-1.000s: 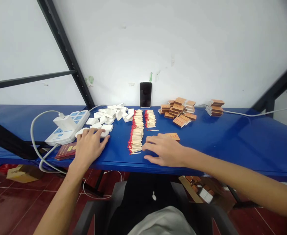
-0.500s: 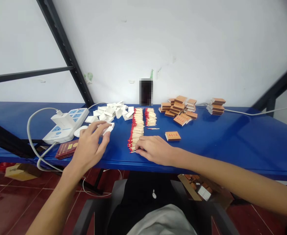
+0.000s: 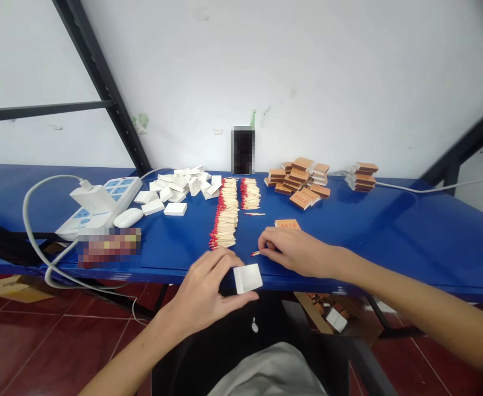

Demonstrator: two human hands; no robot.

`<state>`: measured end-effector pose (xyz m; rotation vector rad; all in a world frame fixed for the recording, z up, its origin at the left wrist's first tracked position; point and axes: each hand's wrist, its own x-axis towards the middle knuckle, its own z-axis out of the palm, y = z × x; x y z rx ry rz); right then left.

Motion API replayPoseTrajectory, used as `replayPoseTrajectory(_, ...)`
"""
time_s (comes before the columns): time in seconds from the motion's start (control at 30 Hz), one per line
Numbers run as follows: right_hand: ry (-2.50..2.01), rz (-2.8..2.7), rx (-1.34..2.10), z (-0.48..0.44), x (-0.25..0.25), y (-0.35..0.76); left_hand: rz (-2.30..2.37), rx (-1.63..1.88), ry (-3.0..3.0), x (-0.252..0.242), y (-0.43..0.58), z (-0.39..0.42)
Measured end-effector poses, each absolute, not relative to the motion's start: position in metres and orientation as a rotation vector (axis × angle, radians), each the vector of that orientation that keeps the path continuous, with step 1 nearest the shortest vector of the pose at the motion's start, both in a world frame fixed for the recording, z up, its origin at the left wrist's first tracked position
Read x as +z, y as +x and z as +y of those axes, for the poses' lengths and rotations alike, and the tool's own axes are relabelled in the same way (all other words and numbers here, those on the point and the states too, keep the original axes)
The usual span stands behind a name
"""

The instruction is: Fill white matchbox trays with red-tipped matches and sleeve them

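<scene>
My left hand (image 3: 214,283) grips a white matchbox tray (image 3: 248,278) at the front edge of the blue table, its hollow side facing up. To its right, my right hand (image 3: 284,246) pinches red-tipped matches (image 3: 255,253); most of them are hidden by the fingers, so I cannot tell how many. Just behind that hand lies an orange matchbox (image 3: 288,224), partly covered by it. A long row of matches (image 3: 226,212) with red heads to the left lies beyond my hands. Beside it are a shorter row (image 3: 250,195) and a single match (image 3: 254,214).
White trays (image 3: 179,184) are heaped at the back left. Orange matchboxes (image 3: 301,179) are piled back right, with a small stack (image 3: 364,176) farther right. A power strip (image 3: 101,206) with a cable, a white mouse (image 3: 128,218) and a dark phone-like object (image 3: 243,149) stand around.
My left hand has brought a white tray from the heap's side to the table's front edge. My right hand has moved right, away from the long row, with matches in its fingers.
</scene>
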<state>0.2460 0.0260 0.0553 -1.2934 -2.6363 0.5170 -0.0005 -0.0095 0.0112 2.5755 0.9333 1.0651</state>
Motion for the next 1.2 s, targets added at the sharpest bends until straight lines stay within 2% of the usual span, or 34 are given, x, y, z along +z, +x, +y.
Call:
replayPoseTrajectory(0.23,-1.364,-2.625,0.414,0.027,0.050,0.243,1.304,1.051,2.893,0.005,-0.003,-0.008)
replayPoseTrajectory(0.37,-1.417,-2.587,0.368,0.040,0.053,0.241,1.348,1.032,2.922,0.002,0.002,-0.008)
replayPoseTrajectory(0.6,-1.428,-2.621,0.006,0.099,0.059,0.252,1.284,1.087,2.942,-0.005,0.002,-0.004)
replayPoseTrajectory(0.8,-1.354,-2.683,0.272,0.104,0.054,0.247,1.100,1.096,2.984,-0.008,-0.004,-0.004)
replayPoseTrajectory(1.0,-1.326,-2.677,0.500,0.071,0.066,0.250,1.161,1.087,2.969,-0.008,-0.002,-0.005)
replayPoseTrajectory(1.2,-1.390,-2.622,-0.001,0.105,0.064,0.250,1.151,1.161,2.971,-0.007,-0.002,-0.005)
